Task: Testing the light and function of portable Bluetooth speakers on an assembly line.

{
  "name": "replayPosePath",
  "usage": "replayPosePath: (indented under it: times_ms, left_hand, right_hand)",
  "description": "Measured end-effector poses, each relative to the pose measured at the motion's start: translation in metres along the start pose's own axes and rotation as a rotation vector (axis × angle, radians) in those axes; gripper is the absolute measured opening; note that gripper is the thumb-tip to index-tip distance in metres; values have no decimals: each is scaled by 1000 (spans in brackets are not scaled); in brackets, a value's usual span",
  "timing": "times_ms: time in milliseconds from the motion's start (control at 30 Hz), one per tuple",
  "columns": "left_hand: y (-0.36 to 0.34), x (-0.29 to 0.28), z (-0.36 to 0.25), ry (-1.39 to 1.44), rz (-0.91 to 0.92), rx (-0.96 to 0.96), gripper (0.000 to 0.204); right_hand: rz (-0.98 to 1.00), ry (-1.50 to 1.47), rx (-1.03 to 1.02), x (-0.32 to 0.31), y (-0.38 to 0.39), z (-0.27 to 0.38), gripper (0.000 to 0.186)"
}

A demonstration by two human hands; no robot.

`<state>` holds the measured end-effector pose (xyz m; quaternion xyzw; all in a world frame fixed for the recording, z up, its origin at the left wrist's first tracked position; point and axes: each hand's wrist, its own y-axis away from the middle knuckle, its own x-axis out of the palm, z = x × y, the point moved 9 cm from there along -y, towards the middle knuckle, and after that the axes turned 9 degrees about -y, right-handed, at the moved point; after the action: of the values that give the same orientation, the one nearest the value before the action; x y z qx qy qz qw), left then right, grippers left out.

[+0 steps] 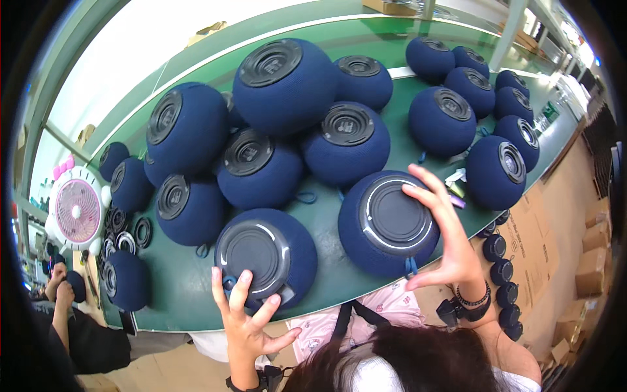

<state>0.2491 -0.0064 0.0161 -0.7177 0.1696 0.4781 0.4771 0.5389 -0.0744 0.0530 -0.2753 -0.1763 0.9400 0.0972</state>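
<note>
Two navy balls sit at the near edge of a green table, their round grey bases turned up toward the camera, as a person works with both bare hands. At lower center of the frame, the left hand is spread, its fingertips over the base and lower rim of the left ball; whether every fingertip touches cannot be told. Right of center, the right hand arches wide at the right ball, fingers over its base and thumb beside a blue loop, pinching nothing visible. More balls crowd the upper center, some resting on others, and another cluster fills the upper right. At left stand a pink-and-white fan and black rings, with a co-worker at lower left. Cartons line the far right.
</note>
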Motion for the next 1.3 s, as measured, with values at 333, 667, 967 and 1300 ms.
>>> replayPosePath:
  times_ms: [333,667,967,1300]
  left_hand:
    - [-36,11,-104,340,-119,164,76]
    - [-104,43,-93,568,-3,-140,135]
    - [-101,72,-84,1412,227,-413,103]
    - [-61,112,-79,1913,531,-832,112]
  right_hand:
    - [-7,-221,24,4,18,-45,143]
    - [-235,-226,-21,7,67,-31,97]
    - [-147,-267,-217,-13,49,-10,91]
    - [57,-672,-221,8,20,-13,118]
